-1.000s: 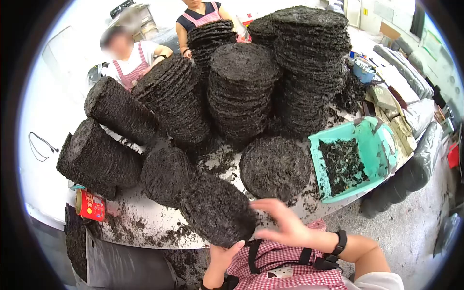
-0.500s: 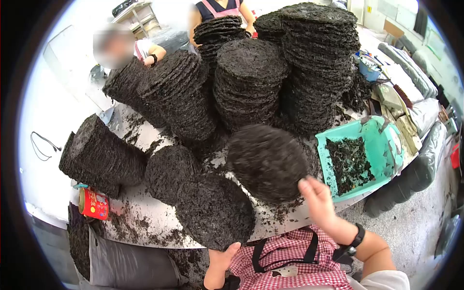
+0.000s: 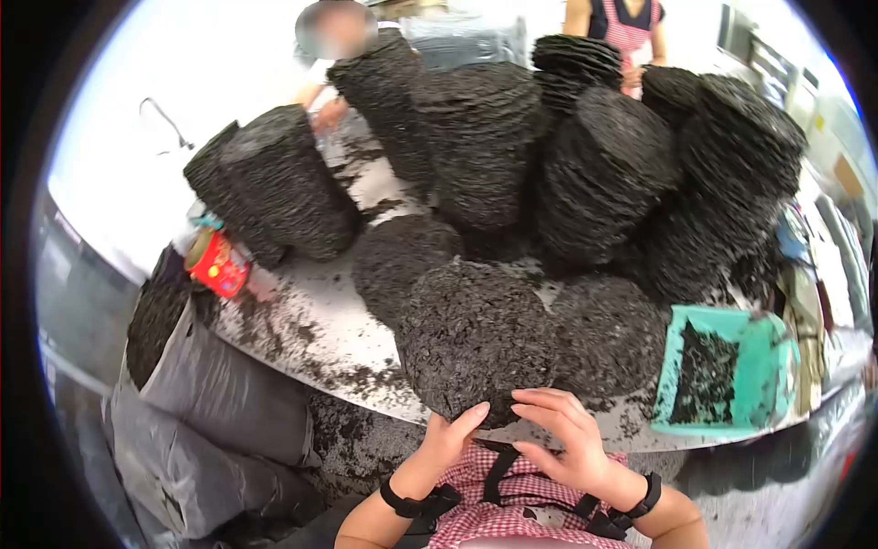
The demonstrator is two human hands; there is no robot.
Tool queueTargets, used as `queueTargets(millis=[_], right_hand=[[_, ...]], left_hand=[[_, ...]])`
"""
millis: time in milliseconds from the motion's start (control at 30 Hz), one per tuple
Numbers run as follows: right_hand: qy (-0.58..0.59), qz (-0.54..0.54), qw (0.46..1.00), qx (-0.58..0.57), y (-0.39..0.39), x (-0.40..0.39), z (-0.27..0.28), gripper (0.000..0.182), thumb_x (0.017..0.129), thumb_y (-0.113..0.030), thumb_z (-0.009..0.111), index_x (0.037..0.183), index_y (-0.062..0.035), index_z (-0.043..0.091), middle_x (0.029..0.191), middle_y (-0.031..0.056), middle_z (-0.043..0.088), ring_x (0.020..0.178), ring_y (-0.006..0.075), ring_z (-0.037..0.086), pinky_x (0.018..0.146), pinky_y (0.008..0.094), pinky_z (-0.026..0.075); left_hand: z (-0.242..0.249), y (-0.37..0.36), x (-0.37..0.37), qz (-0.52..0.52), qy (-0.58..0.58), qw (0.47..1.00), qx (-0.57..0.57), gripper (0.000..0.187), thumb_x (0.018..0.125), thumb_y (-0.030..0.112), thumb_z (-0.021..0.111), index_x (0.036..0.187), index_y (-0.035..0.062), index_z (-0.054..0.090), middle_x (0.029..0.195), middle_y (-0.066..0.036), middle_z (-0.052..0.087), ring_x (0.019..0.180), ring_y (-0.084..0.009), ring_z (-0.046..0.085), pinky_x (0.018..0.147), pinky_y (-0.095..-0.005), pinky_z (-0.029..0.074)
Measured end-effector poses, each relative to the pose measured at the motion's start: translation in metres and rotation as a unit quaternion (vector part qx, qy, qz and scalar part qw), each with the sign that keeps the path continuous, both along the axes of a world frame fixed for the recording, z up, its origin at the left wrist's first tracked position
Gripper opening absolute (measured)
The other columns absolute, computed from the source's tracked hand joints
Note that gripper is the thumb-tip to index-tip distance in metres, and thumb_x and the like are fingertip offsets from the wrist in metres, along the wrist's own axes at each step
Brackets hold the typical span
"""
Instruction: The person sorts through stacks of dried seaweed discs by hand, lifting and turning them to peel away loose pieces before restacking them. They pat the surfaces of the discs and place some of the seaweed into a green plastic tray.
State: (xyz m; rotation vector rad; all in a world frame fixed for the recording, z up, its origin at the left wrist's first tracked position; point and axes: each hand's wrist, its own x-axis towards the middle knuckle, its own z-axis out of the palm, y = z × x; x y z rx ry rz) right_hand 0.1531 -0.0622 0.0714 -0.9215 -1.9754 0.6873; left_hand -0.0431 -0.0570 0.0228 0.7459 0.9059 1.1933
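A round dark sheet [image 3: 476, 339] is pinched at its lower edge by my left hand [image 3: 450, 439], thumb on top and fingers hidden beneath. My right hand [image 3: 562, 439] is at the same sheet's lower right edge, its fingers apart and fingertips near the rim. Another round dark sheet [image 3: 608, 334] lies to the right, partly behind the held one. A further round dark sheet [image 3: 398, 261] lies behind to the upper left. Tall stacks of such sheets [image 3: 480, 146] stand behind them on the white table [image 3: 311, 316].
A teal basket [image 3: 782, 375] with dark scraps sits at the table's right. A red can [image 3: 218, 263] stands at the left edge, above grey bags [image 3: 233, 393]. Two people are across the table, one at a leaning stack, one in a checked apron [image 3: 631, 41].
The view has swung left. My right hand has let go of its dark sheet, which now lies on the right, and has come over beside the sheet in my left hand.
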Motion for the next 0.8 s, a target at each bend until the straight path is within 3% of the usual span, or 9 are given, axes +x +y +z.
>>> queueTargets(millis=[200,233,367,467,500,633,733,767,800], right_hand=[[-0.012,0.009,1.0,0.023,0.008,-0.007,0.001,0.046,0.073,-0.015,0.074,0.115,-0.0054,0.058,0.124,0.009,0.055,0.112,0.0282,0.055,0.096,0.0424,0.043],[-0.013,0.009,1.0,0.02,0.008,-0.01,0.002,0.046,0.073,-0.015,0.074,0.115,-0.0055,0.058,0.125,0.0089,0.055,0.113,0.0282,0.054,0.097,0.0431,0.042],[-0.042,0.001,0.999,0.024,0.011,-0.02,0.006,0.053,0.074,-0.02,0.074,0.121,-0.0058,0.054,0.131,0.0118,0.05,0.12,0.0304,0.048,0.102,0.0468,0.037],[-0.067,0.006,0.998,0.009,0.013,-0.022,0.004,0.059,0.075,-0.024,0.073,0.126,-0.0051,0.05,0.137,0.0155,0.044,0.126,0.0326,0.042,0.104,0.0461,0.035],[-0.068,0.014,0.998,0.002,0.013,-0.02,0.005,0.059,0.076,-0.023,0.072,0.127,-0.0049,0.049,0.138,0.0152,0.043,0.127,0.0325,0.041,0.103,0.0447,0.036],[-0.049,0.05,0.996,-0.055,0.011,-0.012,0.007,0.056,0.08,-0.022,0.068,0.129,-0.0041,0.048,0.14,0.0137,0.041,0.13,0.0312,0.039,0.102,0.0407,0.038],[0.046,0.028,0.993,-0.1,0.009,-0.002,-0.002,0.044,0.087,-0.014,0.058,0.128,-0.0022,0.048,0.134,0.0144,0.049,0.125,0.032,0.044,0.1,0.0388,0.04],[0.095,-0.031,0.99,-0.099,0.008,0.006,0.001,0.038,0.09,-0.011,0.053,0.127,-0.0014,0.05,0.128,0.0144,0.054,0.118,0.0306,0.052,0.097,0.0368,0.042],[0.185,-0.095,0.967,-0.145,0.006,0.013,0.003,0.033,0.092,-0.012,0.052,0.122,-0.0002,0.053,0.12,0.0155,0.059,0.109,0.0237,0.058,0.092,0.0335,0.045]], left_hand=[[0.015,0.0,-0.012,0.003,-0.125,0.992,-0.021,0.038,0.086,0.002,0.054,0.123,-0.0016,0.048,0.12,-0.013,0.056,0.11,-0.0223,0.055,0.092,-0.0371,0.046],[-0.001,0.0,-0.023,-0.033,-0.055,0.997,-0.033,0.041,0.086,0.0,0.053,0.126,-0.0014,0.045,0.123,-0.013,0.053,0.113,-0.0234,0.053,0.094,-0.0384,0.045],[0.006,0.0,-0.012,-0.018,-0.107,0.994,-0.005,0.047,0.084,0.004,0.058,0.129,-0.0009,0.043,0.127,-0.013,0.051,0.115,-0.0228,0.051,0.096,-0.0384,0.044],[-0.013,-0.001,-0.02,-0.086,-0.022,0.988,0.123,0.056,0.079,0.004,0.066,0.129,-0.0006,0.043,0.127,-0.012,0.051,0.116,-0.0223,0.05,0.095,-0.0376,0.045],[-0.004,-0.004,-0.018,-0.093,-0.069,0.989,0.094,0.064,0.072,0.0,0.072,0.129,-0.0008,0.043,0.126,-0.012,0.051,0.116,-0.0223,0.051,0.094,-0.0368,0.046],[-0.006,-0.01,-0.033,-0.117,-0.005,0.992,0.039,0.068,0.069,-0.005,0.073,0.129,-0.0018,0.042,0.125,-0.013,0.052,0.113,-0.0228,0.054,0.093,-0.0362,0.047],[-0.007,-0.014,-0.031,-0.077,0.041,0.995,0.04,0.069,0.07,-0.007,0.07,0.131,-0.0022,0.04,0.127,-0.014,0.051,0.115,-0.0255,0.051,0.096,-0.0381,0.044],[-0.005,-0.015,-0.03,-0.05,-0.001,0.998,0.037,0.068,0.071,-0.006,0.068,0.132,-0.0015,0.039,0.127,-0.015,0.05,0.115,-0.0264,0.051,0.098,-0.0393,0.042],[-0.003,-0.014,-0.029,-0.022,-0.041,0.998,0.03,0.068,0.071,-0.006,0.065,0.133,-0.0007,0.039,0.127,-0.015,0.05,0.115,-0.0274,0.05,0.099,-0.0405,0.041]])
